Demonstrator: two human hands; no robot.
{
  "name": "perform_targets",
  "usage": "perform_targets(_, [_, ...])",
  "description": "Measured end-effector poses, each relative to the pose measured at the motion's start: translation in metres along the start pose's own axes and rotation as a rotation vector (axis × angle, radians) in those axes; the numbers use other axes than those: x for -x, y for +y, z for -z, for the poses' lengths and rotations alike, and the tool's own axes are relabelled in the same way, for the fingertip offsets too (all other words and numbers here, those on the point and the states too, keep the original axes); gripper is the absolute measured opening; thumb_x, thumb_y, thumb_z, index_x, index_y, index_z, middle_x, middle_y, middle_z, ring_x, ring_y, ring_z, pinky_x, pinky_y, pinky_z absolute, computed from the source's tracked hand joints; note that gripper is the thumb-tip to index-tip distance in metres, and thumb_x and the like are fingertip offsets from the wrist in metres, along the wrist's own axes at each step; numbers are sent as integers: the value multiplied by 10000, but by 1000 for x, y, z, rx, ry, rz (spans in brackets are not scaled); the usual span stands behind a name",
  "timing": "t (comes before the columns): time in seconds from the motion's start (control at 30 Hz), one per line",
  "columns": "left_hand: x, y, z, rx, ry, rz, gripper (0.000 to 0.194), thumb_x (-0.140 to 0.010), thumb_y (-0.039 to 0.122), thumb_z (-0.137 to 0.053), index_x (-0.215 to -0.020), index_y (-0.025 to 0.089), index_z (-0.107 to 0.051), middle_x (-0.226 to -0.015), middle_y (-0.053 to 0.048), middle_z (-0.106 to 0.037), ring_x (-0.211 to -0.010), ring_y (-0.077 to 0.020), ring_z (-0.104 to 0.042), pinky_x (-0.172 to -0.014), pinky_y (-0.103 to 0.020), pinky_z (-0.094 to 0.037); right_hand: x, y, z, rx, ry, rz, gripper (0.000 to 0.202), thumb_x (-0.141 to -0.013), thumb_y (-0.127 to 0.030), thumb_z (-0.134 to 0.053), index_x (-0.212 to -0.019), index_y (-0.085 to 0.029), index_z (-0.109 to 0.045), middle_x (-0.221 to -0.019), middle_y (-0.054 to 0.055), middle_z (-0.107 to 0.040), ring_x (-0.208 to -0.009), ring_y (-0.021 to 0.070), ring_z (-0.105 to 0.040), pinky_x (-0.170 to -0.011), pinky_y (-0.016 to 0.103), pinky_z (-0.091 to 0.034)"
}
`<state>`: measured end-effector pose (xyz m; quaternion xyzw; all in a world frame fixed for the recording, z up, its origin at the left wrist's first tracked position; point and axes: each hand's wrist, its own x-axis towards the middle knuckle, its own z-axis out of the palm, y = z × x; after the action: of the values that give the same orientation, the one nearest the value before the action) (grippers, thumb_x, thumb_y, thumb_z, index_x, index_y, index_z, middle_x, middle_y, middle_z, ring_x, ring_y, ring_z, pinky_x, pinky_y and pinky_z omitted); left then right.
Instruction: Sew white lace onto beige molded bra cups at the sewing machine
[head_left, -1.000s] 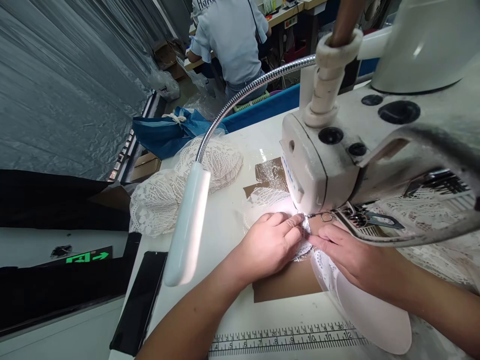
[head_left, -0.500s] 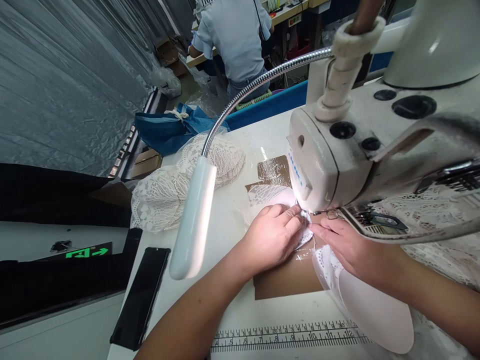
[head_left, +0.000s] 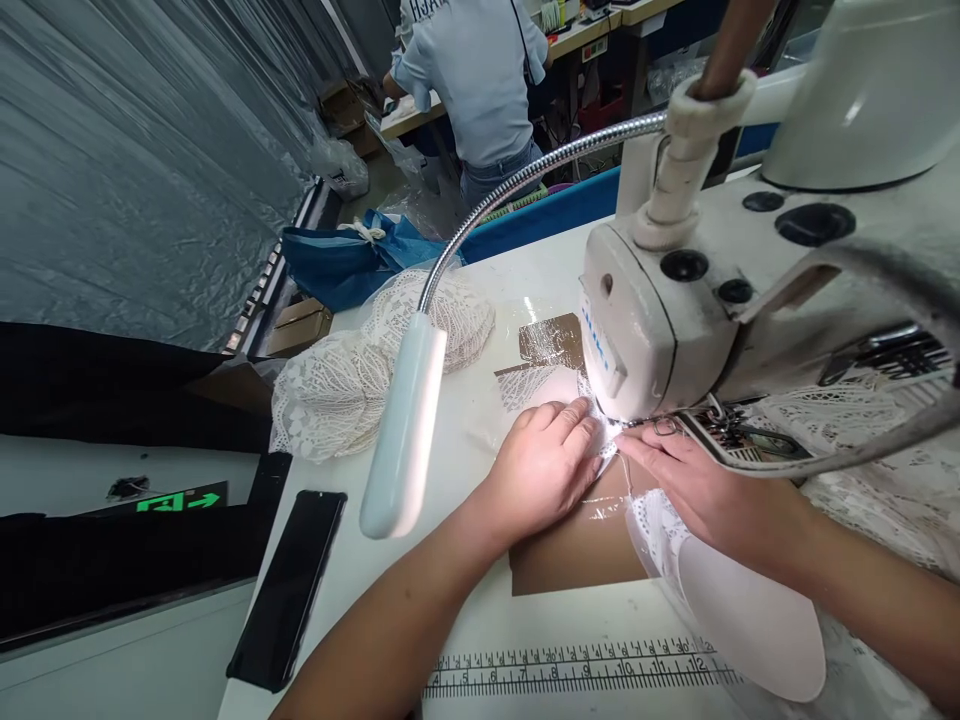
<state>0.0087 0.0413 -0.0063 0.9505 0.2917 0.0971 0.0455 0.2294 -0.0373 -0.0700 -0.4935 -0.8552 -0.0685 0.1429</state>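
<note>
A white lace piece (head_left: 534, 385) with a smooth pale panel lies under the sewing machine's head (head_left: 626, 320). My left hand (head_left: 546, 465) rests over its near side, closed, with bent fingers pressing the lace down beside the needle area. From the right, my right hand (head_left: 694, 480) meets the same piece, its fingers together and fingertips at the lace edge. The needle itself is hidden behind the head and fingers. A thread runs down to a second lace-edged piece with a smooth pale pad (head_left: 750, 610), which hangs below my right hand.
A lamp (head_left: 405, 430) on a bendy metal neck stands left of my hands. Behind it sits a heap of lace (head_left: 337, 395). A black phone (head_left: 289, 590) lies at the table's left edge, and a printed ruler (head_left: 570, 672) runs along the front. A co-worker (head_left: 484, 90) sits beyond.
The lace under the machine has turned and shifted slightly, with my left fingers now flatter on it. My right fingertips have moved a little left. The whole view has shifted slightly.
</note>
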Motion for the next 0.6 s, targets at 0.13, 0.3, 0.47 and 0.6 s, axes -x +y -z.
perform_targets(0.13, [2,-1,-1,43,21,-87,270,-986,266,-439,-1137,147,-628,-1240,-116,-639,-1003,-235,-584,-867,-387,-491,-6,-5,5,42,62,51,381,-764,-83,-497,-1039,-203,-731,-1074,97,-697,-1050,266,-578,-984,432,-396])
perform_targets(0.3, [5,1,-5,32,25,-146,270,-997,232,-426,-1113,155,-657,-1235,-87,-664,-999,-227,-593,-836,-376,-491,-14,-7,17,35,138,42,357,-782,-78,-467,-972,-213,-738,-1062,89,-704,-926,228,-608,-864,377,-440])
perform_targets(0.47, [5,2,-5,40,15,-109,299,-998,238,-411,-1113,158,-676,-1231,-90,-672,-957,-222,-602,-797,-377,-505,-16,-7,19,67,159,36,363,-793,-67,-447,-942,-224,-738,-990,76,-718,-873,222,-613,-834,379,-449])
perform_targets(0.6, [3,3,-4,25,2,-77,311,-994,244,-407,-1106,146,-680,-1195,-121,-679,-953,-233,-601,-783,-383,-507,-16,-9,13,130,108,32,356,-806,-63,-444,-960,-202,-733,-955,97,-715,-918,242,-613,-856,393,-453])
